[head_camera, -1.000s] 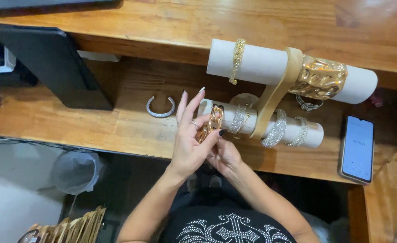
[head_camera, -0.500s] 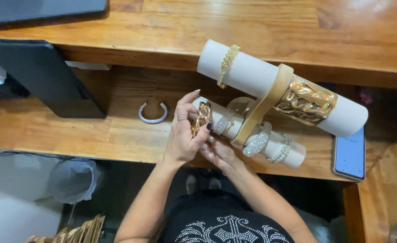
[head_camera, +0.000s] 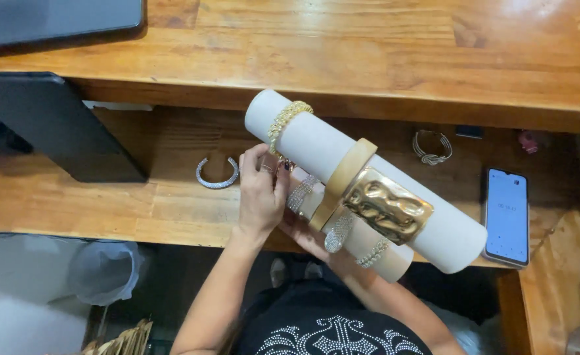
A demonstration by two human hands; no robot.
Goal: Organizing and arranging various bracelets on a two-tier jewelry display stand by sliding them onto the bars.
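White display roll (head_camera: 316, 141) with hammered gold cuff (head_camera: 387, 212), silver bangle (head_camera: 217, 173), honey-brown wooden desk (head_camera: 369, 59)

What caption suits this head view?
Both hands, left hand on top, steady a two-roll bracelet stand over a wooden desk.

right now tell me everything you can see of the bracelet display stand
The bracelet display stand has two cream, fabric-looking rolls joined by a tan wooden bracket. It is tilted, running from upper left down to right above the wooden desk. The upper roll carries a gold chain bracelet and a wide gold cuff, the lower roll sparkly silver bracelets. The left hand grips its left end; the right hand supports it underneath.
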